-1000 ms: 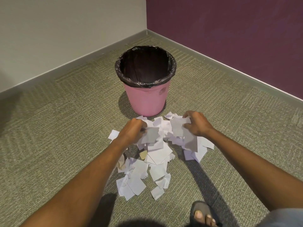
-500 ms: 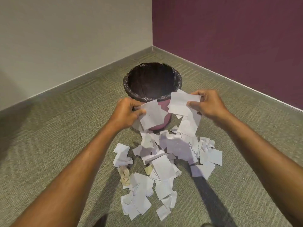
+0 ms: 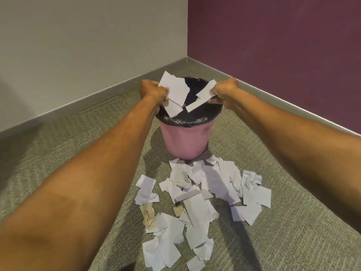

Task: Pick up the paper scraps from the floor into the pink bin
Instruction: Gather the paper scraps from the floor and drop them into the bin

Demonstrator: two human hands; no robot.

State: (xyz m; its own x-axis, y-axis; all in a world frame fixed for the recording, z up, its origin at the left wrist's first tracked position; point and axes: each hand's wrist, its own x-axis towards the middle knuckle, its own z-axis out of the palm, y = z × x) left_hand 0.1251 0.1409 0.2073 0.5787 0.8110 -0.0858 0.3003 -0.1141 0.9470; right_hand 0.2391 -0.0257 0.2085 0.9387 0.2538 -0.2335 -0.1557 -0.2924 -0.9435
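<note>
head view: left hand (image 3: 153, 91) clenched round paper scraps (image 3: 173, 92), right hand (image 3: 224, 90) pinching paper strip (image 3: 201, 98), both over pink bin (image 3: 184, 141).

Pink bin (image 3: 185, 141): smooth plastic with a faint sheen.
Bin liner (image 3: 181, 120): thin black plastic film, glossy and crinkled at the rim.
Paper scraps (image 3: 195, 204): matt white paper, creased, with torn edges.
Tan scrap (image 3: 149, 216): crumpled matt paper.
Carpet (image 3: 293, 241): olive woven textile, rough and matt.
Grey wall (image 3: 88, 42): matt, smooth.
Purple wall (image 3: 283, 45): matt, finely textured.
Skirting (image 3: 97, 97): grey, smooth, dull finish.
</note>
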